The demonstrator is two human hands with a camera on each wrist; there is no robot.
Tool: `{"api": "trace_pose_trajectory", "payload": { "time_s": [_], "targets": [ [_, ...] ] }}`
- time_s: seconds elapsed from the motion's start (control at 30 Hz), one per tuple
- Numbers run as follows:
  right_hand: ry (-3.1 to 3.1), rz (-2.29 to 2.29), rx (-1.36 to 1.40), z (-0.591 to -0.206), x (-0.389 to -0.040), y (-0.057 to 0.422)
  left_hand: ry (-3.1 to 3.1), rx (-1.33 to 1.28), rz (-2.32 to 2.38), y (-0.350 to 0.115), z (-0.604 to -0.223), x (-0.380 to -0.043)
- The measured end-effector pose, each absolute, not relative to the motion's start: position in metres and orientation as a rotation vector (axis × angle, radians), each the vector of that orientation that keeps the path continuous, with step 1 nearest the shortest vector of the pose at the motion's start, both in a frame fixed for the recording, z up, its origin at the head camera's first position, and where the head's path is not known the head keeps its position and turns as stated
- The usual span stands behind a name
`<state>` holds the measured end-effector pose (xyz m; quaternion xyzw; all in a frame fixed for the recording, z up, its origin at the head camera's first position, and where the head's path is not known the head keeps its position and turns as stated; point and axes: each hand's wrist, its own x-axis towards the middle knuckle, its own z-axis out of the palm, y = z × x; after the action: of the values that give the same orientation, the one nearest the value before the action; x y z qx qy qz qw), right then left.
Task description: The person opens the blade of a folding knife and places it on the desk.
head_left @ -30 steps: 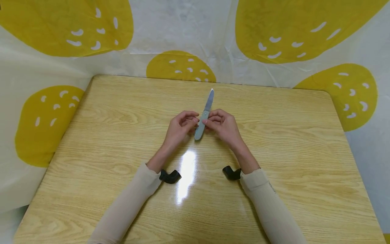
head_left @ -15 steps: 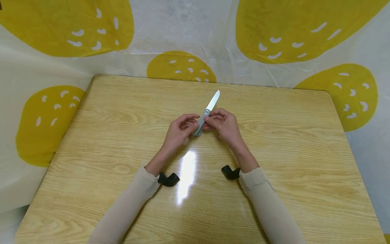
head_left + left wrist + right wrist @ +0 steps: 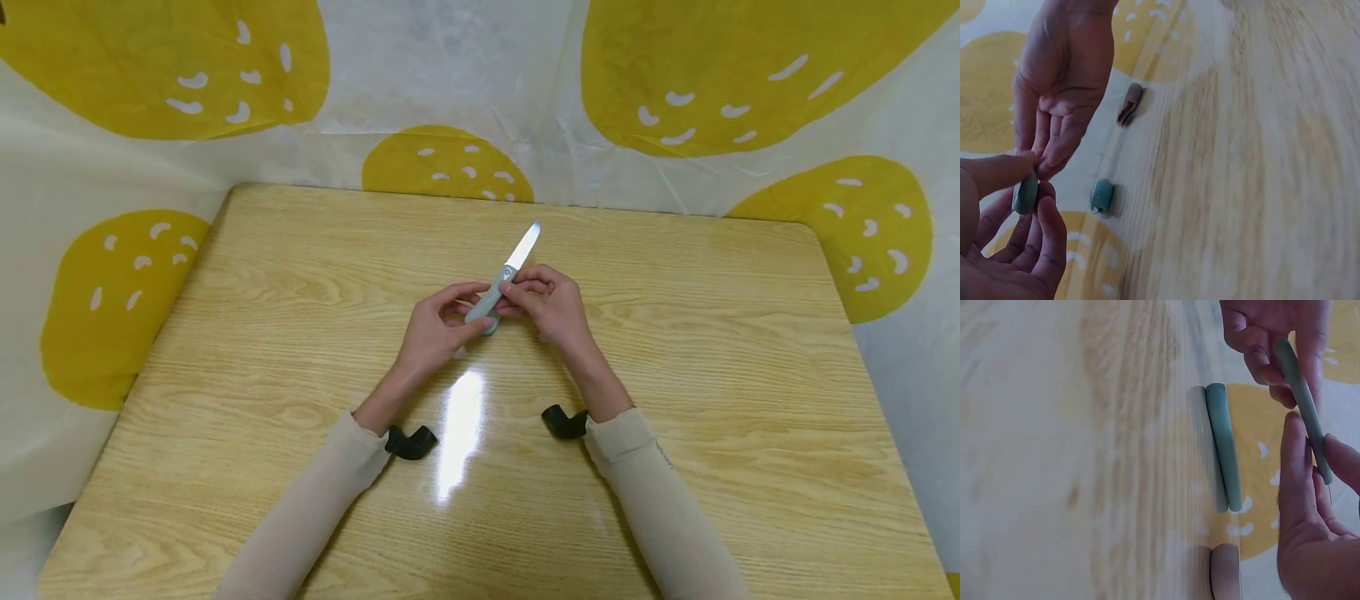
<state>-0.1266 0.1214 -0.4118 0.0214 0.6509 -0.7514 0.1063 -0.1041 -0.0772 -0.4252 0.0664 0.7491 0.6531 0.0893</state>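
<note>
A folding knife (image 3: 487, 302) with a grey-green handle and a bright steel blade is tilted up and to the right in the head view. My right hand (image 3: 555, 304) pinches the handle near the blade pivot, thumb on one side and fingers on the other. Lower down, my left hand (image 3: 435, 329) holds the handle's butt end between thumb and fingers. Only the green handle (image 3: 1304, 406) shows in the right wrist view. Under the hands, a long green piece (image 3: 1224, 447) lies on the table, mostly covered in the head view.
A brown, rounded piece (image 3: 1225, 572) stands beside the green one, also visible in the left wrist view. The wooden table (image 3: 712, 400) has a glossy top. A white curtain with yellow shapes (image 3: 450, 158) hangs along its far edge. Black camera mounts sit at both wrists.
The knife has turned clockwise, its blade tip shifting right and its butt end left. My left thumb has slid round below the handle's end. The right hand has barely moved.
</note>
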Motion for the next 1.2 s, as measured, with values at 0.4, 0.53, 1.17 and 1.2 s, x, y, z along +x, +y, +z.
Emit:
{"api": "trace_pose_trajectory", "payload": {
  "time_s": [0.4,0.53,1.17,1.2],
  "targets": [
    [2.062,-2.175,0.071,-0.41,-0.136,0.122,2.235,0.108,1.953,-0.085,-0.425,-0.103],
    [2.095,-2.166,0.11,-0.41,-0.141,0.122,2.227,0.082,1.961,-0.089,-0.428,-0.103],
    [2.139,-2.049,0.1,-0.412,-0.167,0.107,2.357,0.017,1.84,-0.112,-0.431,-0.097],
    [2.144,-2.045,0.095,-0.412,-0.168,0.106,2.37,0.018,1.831,-0.113,-0.431,-0.097]
  ]
}}
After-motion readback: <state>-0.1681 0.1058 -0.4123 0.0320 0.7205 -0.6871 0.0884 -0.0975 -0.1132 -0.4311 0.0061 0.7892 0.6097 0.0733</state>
